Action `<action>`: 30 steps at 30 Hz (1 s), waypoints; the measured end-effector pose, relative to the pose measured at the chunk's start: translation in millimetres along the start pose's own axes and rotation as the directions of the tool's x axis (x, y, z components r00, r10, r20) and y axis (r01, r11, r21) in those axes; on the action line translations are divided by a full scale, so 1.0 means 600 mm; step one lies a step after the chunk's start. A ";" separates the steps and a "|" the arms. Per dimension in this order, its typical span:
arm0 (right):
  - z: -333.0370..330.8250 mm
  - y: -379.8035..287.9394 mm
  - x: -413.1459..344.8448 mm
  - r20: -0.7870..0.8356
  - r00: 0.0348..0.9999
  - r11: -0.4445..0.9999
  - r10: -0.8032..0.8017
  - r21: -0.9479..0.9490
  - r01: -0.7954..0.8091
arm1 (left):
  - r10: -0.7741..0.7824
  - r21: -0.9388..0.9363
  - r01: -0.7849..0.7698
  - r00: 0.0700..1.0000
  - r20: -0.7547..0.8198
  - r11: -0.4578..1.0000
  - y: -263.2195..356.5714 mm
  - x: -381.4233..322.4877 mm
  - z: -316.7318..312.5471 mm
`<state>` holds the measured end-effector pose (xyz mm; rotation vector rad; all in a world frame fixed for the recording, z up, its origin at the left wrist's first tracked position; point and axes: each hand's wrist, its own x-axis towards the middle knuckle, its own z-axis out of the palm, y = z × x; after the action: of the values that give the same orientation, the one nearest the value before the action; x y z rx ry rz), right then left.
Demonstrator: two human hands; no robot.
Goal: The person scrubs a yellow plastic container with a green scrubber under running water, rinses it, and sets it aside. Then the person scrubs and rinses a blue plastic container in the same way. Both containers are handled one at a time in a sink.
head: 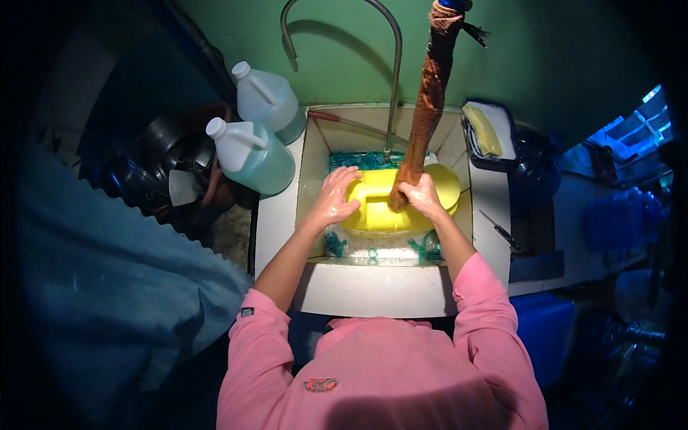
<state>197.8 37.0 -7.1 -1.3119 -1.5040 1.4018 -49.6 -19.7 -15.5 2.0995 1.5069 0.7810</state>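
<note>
A yellow plastic jug [376,220] with a moulded handle lies on its side in a tiled sink [389,126]. My left hand [336,199], wet and with fingers spread, rests against the jug's left end. My right hand [422,196] is closed round the lower end of a brown cloth-wrapped hose [427,102] that hangs from a blue fitting at the top. The hose end is over the jug's side; whether water flows is hidden. A round yellow piece [443,185] shows at the jug's right end. Green netting [360,160] lies behind and below the jug in the sink.
Two translucent jugs [263,161] with white caps stand left of the sink, beside dark pots [166,134]. A curved metal faucet [399,54] rises behind. On the right are a tray with a yellow sponge [481,129] and a knife [505,235]. A red-handled rod [325,116] leans inside.
</note>
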 end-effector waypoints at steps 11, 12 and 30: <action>-0.078 -0.084 -0.063 0.098 0.995 0.509 0.007 -0.857 0.081 | 0.000 0.318 -0.075 0.973 0.231 0.945 0.007 0.065 0.057; -0.100 -0.070 -0.052 -0.004 0.996 0.578 0.086 -0.815 -0.053 | -0.004 0.300 -0.071 0.970 0.245 0.951 0.008 0.062 0.043; -0.003 0.008 0.049 -0.343 0.921 0.691 0.184 -0.621 -0.369 | -0.445 0.362 0.327 0.839 0.313 0.873 0.042 0.088 0.050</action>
<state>193.2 65.5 -15.5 -2.1639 -1.7565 0.7865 1.2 22.1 -11.7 1.8857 1.8130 -0.0210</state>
